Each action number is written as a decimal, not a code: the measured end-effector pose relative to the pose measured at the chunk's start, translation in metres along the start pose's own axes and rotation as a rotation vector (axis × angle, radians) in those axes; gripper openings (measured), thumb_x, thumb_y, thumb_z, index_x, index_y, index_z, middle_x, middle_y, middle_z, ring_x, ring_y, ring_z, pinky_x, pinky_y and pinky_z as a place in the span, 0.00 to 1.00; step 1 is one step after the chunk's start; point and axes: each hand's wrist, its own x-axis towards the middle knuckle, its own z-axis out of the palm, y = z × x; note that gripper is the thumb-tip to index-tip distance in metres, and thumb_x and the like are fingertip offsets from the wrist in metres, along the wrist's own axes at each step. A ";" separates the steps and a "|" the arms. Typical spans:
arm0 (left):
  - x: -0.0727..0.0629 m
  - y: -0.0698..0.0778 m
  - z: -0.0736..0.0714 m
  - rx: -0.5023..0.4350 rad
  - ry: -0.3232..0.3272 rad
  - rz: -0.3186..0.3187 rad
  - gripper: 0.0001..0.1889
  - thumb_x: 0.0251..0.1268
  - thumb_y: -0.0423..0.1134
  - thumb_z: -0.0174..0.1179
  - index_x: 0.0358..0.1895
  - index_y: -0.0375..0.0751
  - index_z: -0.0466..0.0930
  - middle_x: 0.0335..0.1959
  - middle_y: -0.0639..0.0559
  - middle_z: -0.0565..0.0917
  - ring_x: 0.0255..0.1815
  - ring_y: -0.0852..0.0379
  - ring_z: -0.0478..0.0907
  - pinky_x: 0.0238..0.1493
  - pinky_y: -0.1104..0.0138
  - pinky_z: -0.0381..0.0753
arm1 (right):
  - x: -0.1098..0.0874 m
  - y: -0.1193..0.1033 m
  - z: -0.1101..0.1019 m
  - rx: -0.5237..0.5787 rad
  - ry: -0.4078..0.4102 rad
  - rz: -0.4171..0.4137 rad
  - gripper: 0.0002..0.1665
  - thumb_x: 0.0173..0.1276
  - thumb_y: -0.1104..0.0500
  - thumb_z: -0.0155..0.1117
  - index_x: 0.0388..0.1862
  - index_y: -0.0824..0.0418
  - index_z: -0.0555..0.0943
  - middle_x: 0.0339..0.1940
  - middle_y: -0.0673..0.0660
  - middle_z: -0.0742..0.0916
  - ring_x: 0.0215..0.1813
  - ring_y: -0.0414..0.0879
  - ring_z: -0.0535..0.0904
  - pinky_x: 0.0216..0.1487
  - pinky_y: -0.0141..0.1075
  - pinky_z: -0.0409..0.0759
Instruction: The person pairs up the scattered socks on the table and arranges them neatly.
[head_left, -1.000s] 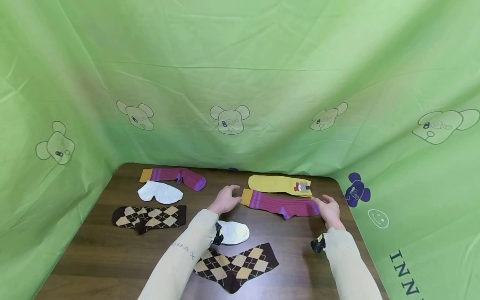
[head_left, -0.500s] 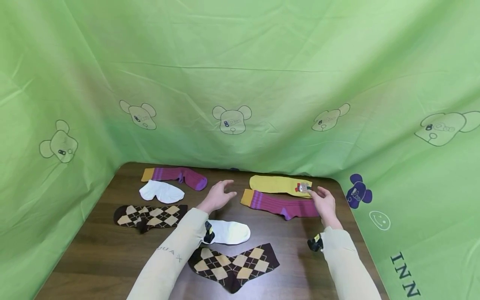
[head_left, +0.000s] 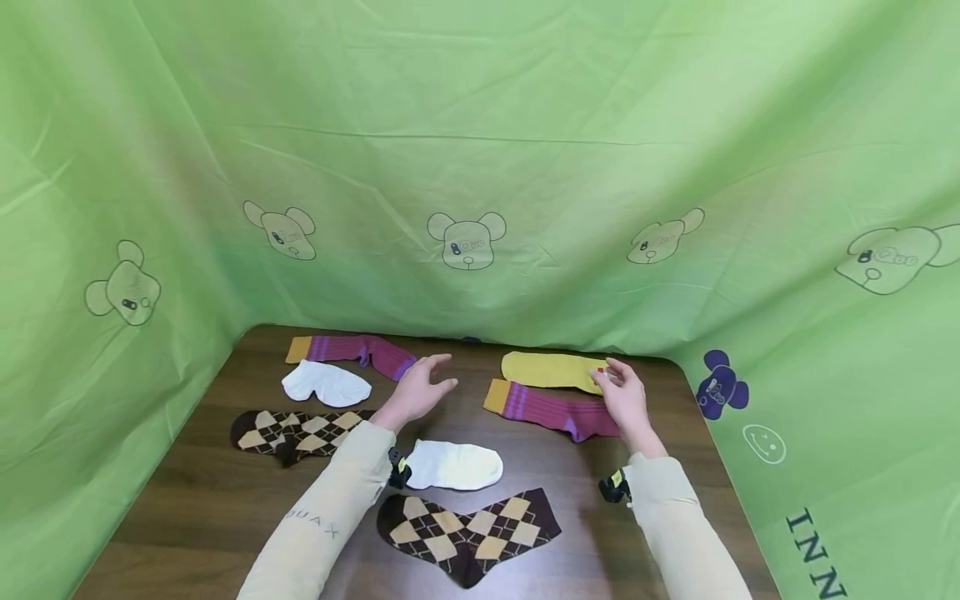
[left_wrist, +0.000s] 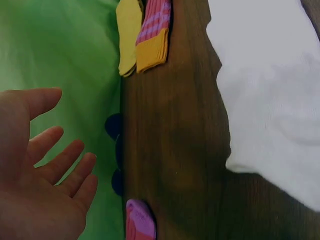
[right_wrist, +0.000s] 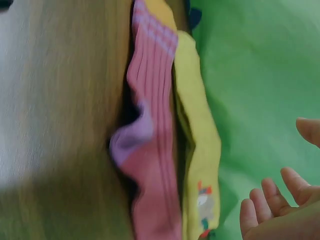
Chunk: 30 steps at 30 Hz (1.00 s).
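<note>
My left hand (head_left: 415,390) hovers with fingers spread, holding nothing, near the toe of the left purple sock (head_left: 341,347). Below its wrist a white ankle sock (head_left: 457,465) lies flat. On the right, my right hand (head_left: 626,400) is held over the ends of a yellow sock (head_left: 547,369) and a second purple sock (head_left: 551,408) with a mustard cuff. Its fingers are loosely bent around nothing. In the right wrist view the yellow sock (right_wrist: 200,110) shows a small animal figure near one end, and the purple sock (right_wrist: 155,150) lies alongside it.
Another white sock (head_left: 327,384) and an argyle sock (head_left: 300,433) lie on the left of the brown wooden table (head_left: 180,508). A second argyle sock (head_left: 468,533) is at the front. Green cloth (head_left: 465,150) hangs behind and at both sides.
My left hand has moved left, away from the purple sock's mustard cuff. My right hand has left that sock's toe and shifted left and slightly up. The socks lie as before.
</note>
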 end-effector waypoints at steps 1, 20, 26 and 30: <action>-0.001 0.000 -0.002 -0.003 0.004 0.003 0.30 0.71 0.42 0.65 0.72 0.35 0.70 0.67 0.39 0.76 0.65 0.38 0.73 0.65 0.49 0.71 | -0.001 -0.003 0.003 -0.007 -0.004 -0.013 0.35 0.76 0.56 0.63 0.75 0.70 0.65 0.71 0.71 0.72 0.71 0.62 0.67 0.70 0.50 0.66; -0.020 -0.013 -0.029 -0.024 0.070 0.039 0.30 0.70 0.39 0.65 0.72 0.33 0.70 0.66 0.36 0.75 0.65 0.35 0.72 0.66 0.48 0.70 | -0.015 -0.040 0.068 -0.032 -0.169 -0.200 0.34 0.74 0.56 0.66 0.73 0.66 0.69 0.69 0.67 0.75 0.70 0.63 0.68 0.67 0.54 0.70; -0.028 -0.020 -0.036 0.026 0.097 0.059 0.31 0.69 0.42 0.66 0.71 0.33 0.71 0.67 0.36 0.75 0.68 0.38 0.70 0.69 0.48 0.66 | -0.021 -0.044 0.090 -0.029 -0.189 -0.231 0.33 0.73 0.55 0.68 0.71 0.65 0.71 0.67 0.66 0.77 0.67 0.61 0.71 0.65 0.51 0.72; -0.036 -0.028 -0.040 0.054 0.108 0.059 0.31 0.68 0.40 0.66 0.71 0.31 0.71 0.67 0.34 0.74 0.68 0.35 0.69 0.69 0.45 0.64 | -0.025 -0.044 0.103 -0.049 -0.202 -0.265 0.31 0.72 0.57 0.68 0.70 0.66 0.72 0.64 0.65 0.79 0.66 0.61 0.73 0.64 0.52 0.73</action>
